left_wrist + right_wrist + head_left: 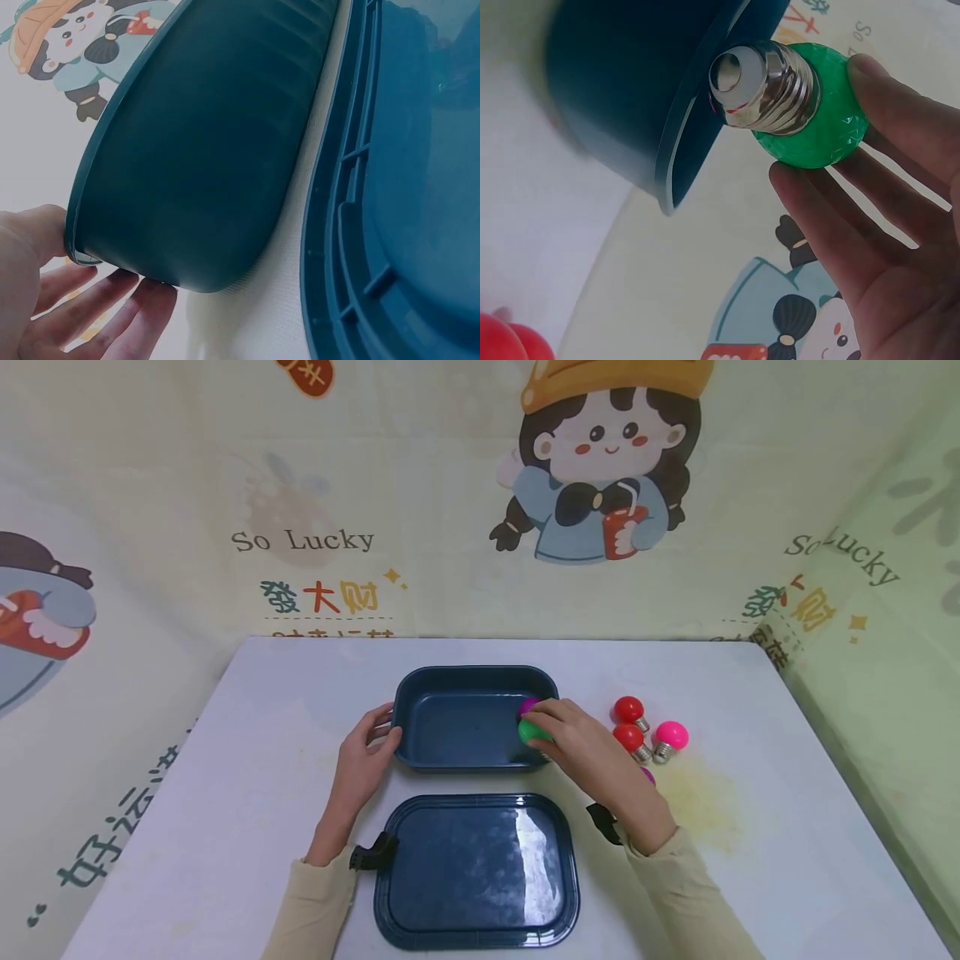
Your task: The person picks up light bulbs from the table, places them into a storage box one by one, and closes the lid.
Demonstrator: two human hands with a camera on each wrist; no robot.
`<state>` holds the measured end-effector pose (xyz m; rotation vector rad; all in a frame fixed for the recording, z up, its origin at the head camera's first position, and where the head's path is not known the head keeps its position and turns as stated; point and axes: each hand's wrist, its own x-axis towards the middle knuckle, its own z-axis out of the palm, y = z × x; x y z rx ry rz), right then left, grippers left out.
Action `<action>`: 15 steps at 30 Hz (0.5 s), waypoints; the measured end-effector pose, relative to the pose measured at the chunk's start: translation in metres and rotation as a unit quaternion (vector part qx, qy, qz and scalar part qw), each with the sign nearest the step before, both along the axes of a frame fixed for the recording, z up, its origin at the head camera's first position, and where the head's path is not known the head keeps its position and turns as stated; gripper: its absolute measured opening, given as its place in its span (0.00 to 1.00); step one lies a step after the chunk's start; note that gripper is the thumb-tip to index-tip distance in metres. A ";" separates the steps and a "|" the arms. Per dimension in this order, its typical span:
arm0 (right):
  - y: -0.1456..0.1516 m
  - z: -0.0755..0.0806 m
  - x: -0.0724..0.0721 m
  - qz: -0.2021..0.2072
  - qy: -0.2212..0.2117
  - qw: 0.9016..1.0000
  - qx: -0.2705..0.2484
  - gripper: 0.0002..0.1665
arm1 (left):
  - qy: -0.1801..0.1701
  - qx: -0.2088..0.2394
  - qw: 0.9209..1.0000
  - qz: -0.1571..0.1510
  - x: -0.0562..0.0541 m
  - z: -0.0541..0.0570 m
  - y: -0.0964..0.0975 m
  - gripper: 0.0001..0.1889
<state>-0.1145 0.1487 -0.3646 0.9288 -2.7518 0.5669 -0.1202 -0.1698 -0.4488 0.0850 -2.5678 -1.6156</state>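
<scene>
My left hand [362,767] grips the left end of a dark blue plastic box [450,727], thumb at the rim and fingers against the outside wall. In the right wrist view, my right hand [900,225] pinches a green light bulb [832,112] by its round part, its silver screw base pointing toward the box. In the head view the green bulb overlaps the right end of the box. Just behind it a purple bulb [528,704] shows inside the box, partly hidden by my right fingers.
Nearer to me lies a dark blue lid [457,868], flat on the white table [225,860]. To the right are two red bulbs [628,710], a pink bulb [672,735] and a purple bulb [648,775] partly behind my right wrist. A printed cloth [435,527] hangs behind.
</scene>
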 end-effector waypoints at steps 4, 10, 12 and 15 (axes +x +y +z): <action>-0.004 -0.002 -0.004 0.001 0.008 1.000 0.004 0.30 | 0.002 -0.001 1.000 -0.001 -0.001 -0.001 0.000 0.24; -0.010 -0.004 -0.008 0.001 0.003 1.000 0.009 0.29 | 0.004 0.000 1.000 -0.001 -0.001 -0.002 -0.001 0.24; -0.012 -0.007 -0.010 0.000 0.000 1.000 0.010 0.29 | 0.004 0.000 1.000 0.000 0.000 -0.002 -0.001 0.24; -0.014 -0.011 -0.013 -0.002 -0.002 1.000 0.014 0.27 | 0.003 0.000 1.000 0.001 -0.001 -0.002 -0.001 0.24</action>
